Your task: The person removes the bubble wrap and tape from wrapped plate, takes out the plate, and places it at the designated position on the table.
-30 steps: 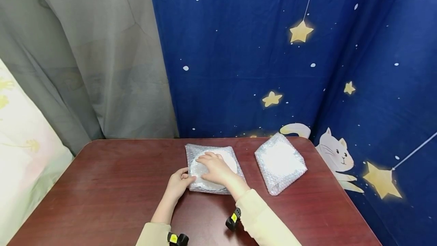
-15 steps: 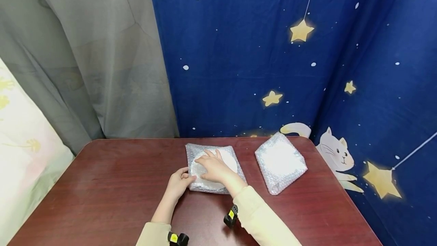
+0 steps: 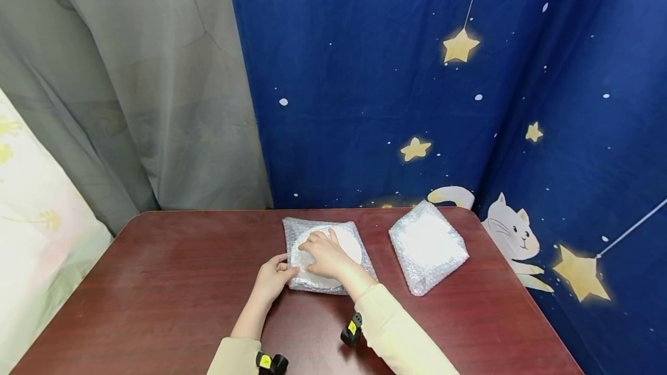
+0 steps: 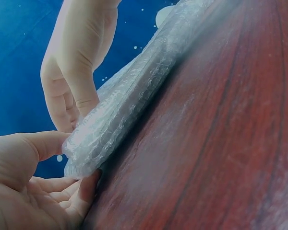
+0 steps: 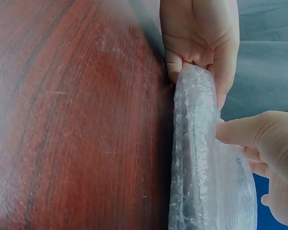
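Note:
A square bubble-wrap packet [image 3: 297, 227] lies flat on the table, with a white, round, plate-like shape [image 3: 348, 243] showing through it. My left hand [image 3: 272, 282] pinches the packet's near left corner, thumb on top and fingers beneath, as the left wrist view shows for the wrapped edge [image 4: 120, 115]. Over the top of the packet lies my right hand [image 3: 327, 256], its thumb and bent fingertips touching the wrap. In the right wrist view the right thumb [image 5: 240, 130] meets the upper face close to the layered edge [image 5: 194, 143].
To the right, a second bubble-wrapped packet [image 3: 411, 274] with a bright white middle lies turned cornerwise on the reddish-brown table [image 3: 182, 282]. Behind the table's far edge hang a grey curtain [image 3: 208, 103] and a blue curtain with stars [image 3: 359, 74].
My right hand has shifted slightly left over the packet, and its fingers have spread and bent a little. The left hand keeps its hold on the corner, and both packets stay in place.

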The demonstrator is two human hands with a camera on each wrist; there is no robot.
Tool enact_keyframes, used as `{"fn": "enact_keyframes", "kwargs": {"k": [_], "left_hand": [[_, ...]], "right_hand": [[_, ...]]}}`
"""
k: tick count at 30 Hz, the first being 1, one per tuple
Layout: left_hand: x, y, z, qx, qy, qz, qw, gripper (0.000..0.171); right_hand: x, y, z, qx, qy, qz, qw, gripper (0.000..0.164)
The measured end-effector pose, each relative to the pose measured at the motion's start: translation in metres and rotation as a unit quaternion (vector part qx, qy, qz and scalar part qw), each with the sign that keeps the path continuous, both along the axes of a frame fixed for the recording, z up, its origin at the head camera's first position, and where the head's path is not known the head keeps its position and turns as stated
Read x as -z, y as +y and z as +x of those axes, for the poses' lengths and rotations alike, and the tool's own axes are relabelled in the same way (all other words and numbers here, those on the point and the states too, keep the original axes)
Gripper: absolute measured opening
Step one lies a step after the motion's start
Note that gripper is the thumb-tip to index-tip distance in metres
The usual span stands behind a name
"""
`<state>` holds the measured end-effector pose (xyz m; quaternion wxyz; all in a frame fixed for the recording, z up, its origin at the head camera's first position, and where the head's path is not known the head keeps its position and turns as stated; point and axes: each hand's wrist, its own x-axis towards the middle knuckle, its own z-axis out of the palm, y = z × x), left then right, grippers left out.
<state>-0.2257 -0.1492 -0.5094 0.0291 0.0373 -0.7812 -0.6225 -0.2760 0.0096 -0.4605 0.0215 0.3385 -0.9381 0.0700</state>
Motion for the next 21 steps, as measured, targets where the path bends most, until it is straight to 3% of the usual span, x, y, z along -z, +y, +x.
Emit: {"fn": "enact_keyframes", "kwargs": {"k": [21], "left_hand": [[-0.0032, -0.0003, 0.0024, 0.001, -0.006, -0.009, 0.9999, 0.053]], "right_hand": [[0.0044, -0.0002, 0.0022, 0.001, 0.004, -0.037, 0.999, 0.042]]}}
